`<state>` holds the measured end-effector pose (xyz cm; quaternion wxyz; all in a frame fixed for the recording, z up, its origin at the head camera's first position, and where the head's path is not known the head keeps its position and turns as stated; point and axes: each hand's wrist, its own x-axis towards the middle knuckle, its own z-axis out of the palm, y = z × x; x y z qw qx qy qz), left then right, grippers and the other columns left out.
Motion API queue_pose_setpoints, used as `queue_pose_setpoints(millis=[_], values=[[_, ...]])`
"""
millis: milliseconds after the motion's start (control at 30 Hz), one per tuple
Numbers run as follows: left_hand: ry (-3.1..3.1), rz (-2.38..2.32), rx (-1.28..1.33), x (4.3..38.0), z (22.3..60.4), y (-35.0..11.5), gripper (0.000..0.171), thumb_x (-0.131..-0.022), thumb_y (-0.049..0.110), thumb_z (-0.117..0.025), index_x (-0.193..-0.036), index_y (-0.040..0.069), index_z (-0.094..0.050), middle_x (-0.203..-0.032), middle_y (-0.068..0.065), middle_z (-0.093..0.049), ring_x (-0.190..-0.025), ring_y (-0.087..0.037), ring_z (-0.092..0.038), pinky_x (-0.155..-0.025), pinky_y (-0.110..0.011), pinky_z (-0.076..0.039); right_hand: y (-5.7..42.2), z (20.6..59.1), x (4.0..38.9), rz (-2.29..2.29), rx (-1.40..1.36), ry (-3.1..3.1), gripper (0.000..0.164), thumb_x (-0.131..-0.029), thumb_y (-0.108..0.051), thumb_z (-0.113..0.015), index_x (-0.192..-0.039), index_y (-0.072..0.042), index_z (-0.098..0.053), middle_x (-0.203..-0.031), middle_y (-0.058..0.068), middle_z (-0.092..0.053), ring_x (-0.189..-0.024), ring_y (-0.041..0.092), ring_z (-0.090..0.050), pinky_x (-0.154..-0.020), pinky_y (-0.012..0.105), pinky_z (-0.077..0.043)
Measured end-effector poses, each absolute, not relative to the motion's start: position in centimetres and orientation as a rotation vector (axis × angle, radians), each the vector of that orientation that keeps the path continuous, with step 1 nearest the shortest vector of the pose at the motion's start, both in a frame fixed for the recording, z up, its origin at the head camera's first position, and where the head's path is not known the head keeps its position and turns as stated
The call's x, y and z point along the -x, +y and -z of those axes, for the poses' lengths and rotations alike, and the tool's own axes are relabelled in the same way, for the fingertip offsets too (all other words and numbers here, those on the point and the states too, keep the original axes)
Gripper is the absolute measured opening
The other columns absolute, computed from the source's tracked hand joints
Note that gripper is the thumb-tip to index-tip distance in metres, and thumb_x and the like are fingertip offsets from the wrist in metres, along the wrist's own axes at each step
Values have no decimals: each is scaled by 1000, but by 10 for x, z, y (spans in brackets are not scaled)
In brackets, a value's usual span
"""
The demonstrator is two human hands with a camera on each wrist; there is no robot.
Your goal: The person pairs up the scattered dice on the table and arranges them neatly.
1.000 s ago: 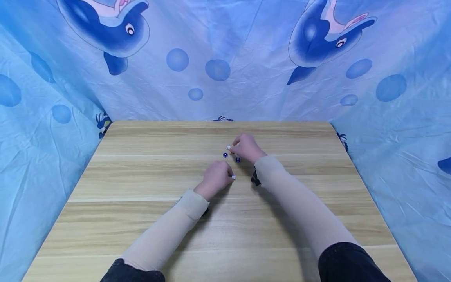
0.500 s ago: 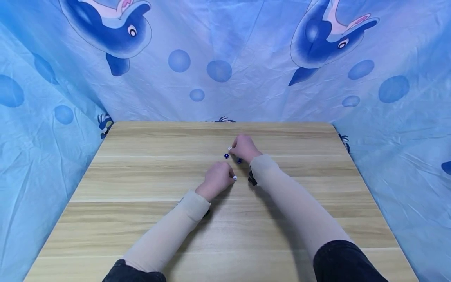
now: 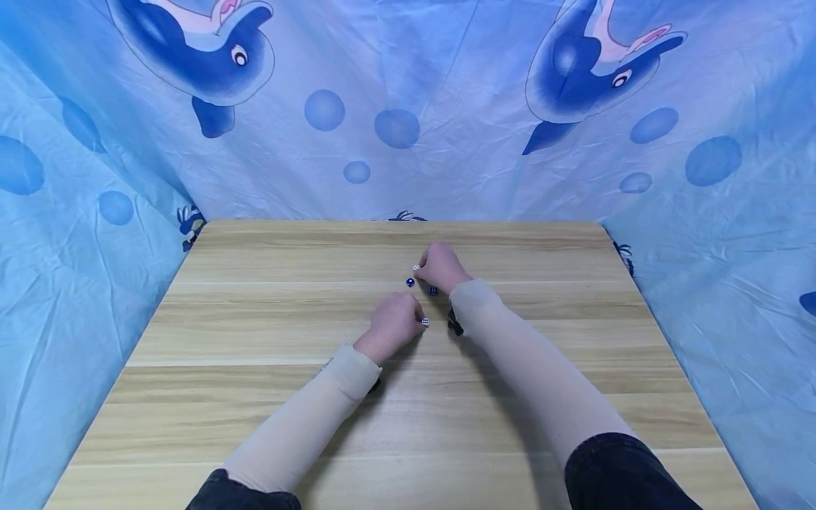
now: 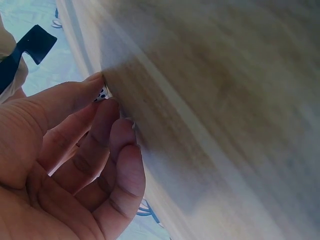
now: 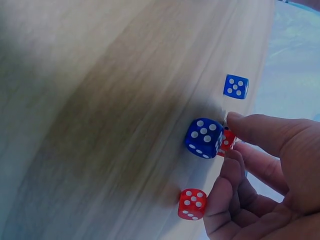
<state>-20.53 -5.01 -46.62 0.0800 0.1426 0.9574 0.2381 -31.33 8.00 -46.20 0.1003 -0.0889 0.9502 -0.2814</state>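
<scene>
White die (image 3: 425, 322) pinched by left fingers (image 4: 106, 120), another (image 3: 416, 268) by right fingers (image 5: 232, 171), five-pip blue die (image 5: 236, 87)

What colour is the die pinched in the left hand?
The die is white with black dots, clearest in the left wrist view.

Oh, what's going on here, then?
A person is handling small dice over a wooden table. The left hand has a white die in its grip, between thumb and fingers. Farther from the person, the right hand appears to be pinching a second white die, partly hidden. Two blue dice and two red dice are close to that right hand.
</scene>
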Motion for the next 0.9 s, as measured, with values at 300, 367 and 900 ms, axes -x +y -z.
queue_pose_setpoints(millis=[300,367,900], values=[[2869,-710,-442,207,468,-50,4,-83,15,-84,-83,17,-80,-82,7,-71,-78,-14,-65,-66,-34,-53,78,464,315,834,251,2834,6,-90,-15,-79,-87,-10,-80,-81,-1,-72,-74,15,-64,-70,33,-54],[2867,-711,-437,207,469,-50,4,-83,15,-84,-83,17,-80,-82,7,-71,-77,-14,-64,-65,-34,-53,78,464,314,846,250,2829,6,-90,-15,-78,-87,-10,-80,-80,0,-72,-74,16,-64,-70,33,-54],[2864,-700,-414,206,468,-49,5,-84,14,-83,-85,18,-80,-83,7,-71,-73,-11,-63,-62,-31,-52,86,459,303,934,309,2824,10,-91,-16,-78,-91,-6,-79,-101,6,-71,-88,20,-64,-78,35,-54]])
